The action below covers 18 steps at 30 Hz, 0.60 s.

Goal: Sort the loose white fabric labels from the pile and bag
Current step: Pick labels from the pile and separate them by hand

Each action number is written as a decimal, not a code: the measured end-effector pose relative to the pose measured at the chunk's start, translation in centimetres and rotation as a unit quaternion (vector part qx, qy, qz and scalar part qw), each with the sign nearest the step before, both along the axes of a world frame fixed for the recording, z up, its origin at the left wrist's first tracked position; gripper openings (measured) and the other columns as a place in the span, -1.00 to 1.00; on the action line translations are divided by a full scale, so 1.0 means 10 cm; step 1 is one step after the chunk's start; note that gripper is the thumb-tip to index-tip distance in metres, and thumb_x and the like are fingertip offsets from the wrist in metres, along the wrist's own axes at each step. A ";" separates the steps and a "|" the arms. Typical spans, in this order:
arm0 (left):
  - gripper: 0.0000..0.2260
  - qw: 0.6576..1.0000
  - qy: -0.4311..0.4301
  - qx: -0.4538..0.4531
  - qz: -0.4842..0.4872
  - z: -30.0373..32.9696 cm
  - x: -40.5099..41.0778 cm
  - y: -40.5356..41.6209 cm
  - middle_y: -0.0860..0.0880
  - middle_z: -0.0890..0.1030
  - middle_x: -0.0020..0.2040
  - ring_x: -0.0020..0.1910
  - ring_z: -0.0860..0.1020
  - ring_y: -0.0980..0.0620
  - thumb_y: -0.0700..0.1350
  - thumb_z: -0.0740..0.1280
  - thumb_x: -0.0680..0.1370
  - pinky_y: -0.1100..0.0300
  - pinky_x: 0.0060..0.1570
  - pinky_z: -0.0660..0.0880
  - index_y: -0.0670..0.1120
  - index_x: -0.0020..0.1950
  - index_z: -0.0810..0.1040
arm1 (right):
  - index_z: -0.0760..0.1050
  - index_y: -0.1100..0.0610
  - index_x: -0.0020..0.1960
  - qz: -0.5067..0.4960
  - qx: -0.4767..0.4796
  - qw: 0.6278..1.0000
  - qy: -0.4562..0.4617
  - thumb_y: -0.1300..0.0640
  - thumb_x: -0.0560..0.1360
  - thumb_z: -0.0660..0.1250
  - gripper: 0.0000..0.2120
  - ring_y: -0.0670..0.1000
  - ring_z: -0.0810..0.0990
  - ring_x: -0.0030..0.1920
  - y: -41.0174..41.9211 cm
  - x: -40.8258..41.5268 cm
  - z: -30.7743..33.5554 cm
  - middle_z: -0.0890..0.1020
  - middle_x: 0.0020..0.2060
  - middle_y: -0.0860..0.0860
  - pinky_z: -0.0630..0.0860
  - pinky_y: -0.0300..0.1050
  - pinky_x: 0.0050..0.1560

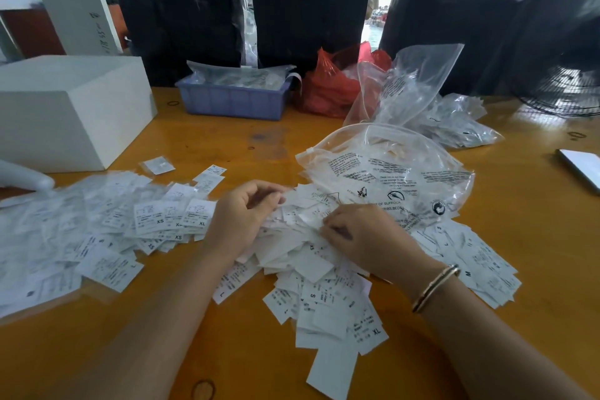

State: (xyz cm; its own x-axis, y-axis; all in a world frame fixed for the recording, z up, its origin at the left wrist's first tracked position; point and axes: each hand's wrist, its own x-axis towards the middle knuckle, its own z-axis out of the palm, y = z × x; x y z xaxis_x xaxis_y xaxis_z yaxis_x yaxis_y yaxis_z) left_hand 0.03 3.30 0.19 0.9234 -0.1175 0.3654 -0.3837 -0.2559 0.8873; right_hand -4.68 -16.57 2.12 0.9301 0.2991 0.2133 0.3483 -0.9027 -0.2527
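Both hands work in the middle of a heap of white labels (311, 256) spread on a yellow wooden table (535, 237); the left hand (242, 217) lies on the heap's left edge with its fingers curled narrow, thumb and fingertips pinching what looks like one or a few labels at the top of the pile; the right hand (367, 237) rests palm down on the labels just below the bag, fingers bent and close together, tips pressing into the pile, though whether they grip a label I cannot tell; a gold bracelet (435, 287) sits on the right wrist. A clear plastic bag (389, 169) with black print lies just beyond the right hand, its lower edge over the labels; more labels fan out to the left in overlapping rows (156, 221), some marked XS and XL. Further back stand a white box (65, 114), a blue tray (233, 101), a red bag (328, 84) and more clear bags (422, 88).
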 end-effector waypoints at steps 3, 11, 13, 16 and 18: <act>-0.88 1.000 -0.005 0.010 -0.005 0.02 -0.01 -0.02 0.26 0.65 -0.27 -0.25 0.58 0.32 -0.13 0.34 0.55 0.49 -0.26 0.46 0.08 -0.13 0.58 | 0.57 0.17 -0.10 -0.028 0.116 0.990 -0.078 0.08 0.59 0.20 -0.76 -0.08 0.54 -0.24 0.03 -0.02 -0.02 0.59 -0.21 -0.06 0.54 -0.10 -0.19; -0.92 0.997 0.031 -0.065 -0.031 0.04 -0.04 -0.07 0.13 0.69 -0.20 -0.24 0.62 0.23 -0.19 0.38 0.51 0.42 -0.29 0.49 -0.01 -0.09 0.58 | 0.58 0.05 -0.12 0.011 0.245 0.966 -0.077 0.20 0.46 0.40 -0.93 -0.16 0.54 -0.14 0.19 -0.06 -0.08 0.59 -0.22 -0.18 0.47 -0.15 -0.03; -0.87 0.995 0.041 -0.079 -0.035 0.04 -0.04 -0.07 0.14 0.68 -0.19 -0.23 0.61 0.23 -0.23 0.34 0.53 0.42 -0.28 0.49 0.01 -0.05 0.58 | 0.59 0.01 -0.15 0.026 0.284 0.957 -0.063 0.27 0.44 0.40 -0.85 -0.21 0.52 -0.07 0.21 -0.07 -0.11 0.57 -0.18 -0.23 0.43 -0.20 0.04; -0.79 0.994 0.063 -0.069 -0.060 0.04 -0.06 -0.08 0.17 0.67 -0.18 -0.20 0.59 0.26 -0.26 0.27 0.58 0.42 -0.26 0.48 0.04 0.00 0.59 | 0.56 -0.15 -0.21 -0.007 0.421 0.901 -0.110 0.37 0.44 0.37 -0.62 -0.21 0.44 0.14 0.19 -0.05 -0.11 0.51 0.05 -0.15 0.38 -0.33 0.17; -0.77 0.994 0.064 -0.053 -0.067 0.04 -0.07 -0.09 0.18 0.66 -0.20 -0.22 0.57 0.29 -0.25 0.23 0.60 0.43 -0.26 0.47 0.05 0.00 0.60 | 0.58 -0.22 -0.24 -0.029 0.482 0.869 -0.106 0.37 0.44 0.37 -0.55 -0.22 0.39 0.19 0.18 -0.03 -0.09 0.46 0.12 -0.10 0.33 -0.45 0.15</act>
State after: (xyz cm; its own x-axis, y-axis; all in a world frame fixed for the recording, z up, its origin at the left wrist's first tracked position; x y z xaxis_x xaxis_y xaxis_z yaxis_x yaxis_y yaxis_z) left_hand -0.64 2.36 0.56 0.9419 -0.2097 0.2623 -0.2896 -0.1116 0.9506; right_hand -5.03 -14.79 1.26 0.8470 -0.1602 0.5068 0.4396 -0.3250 -0.8374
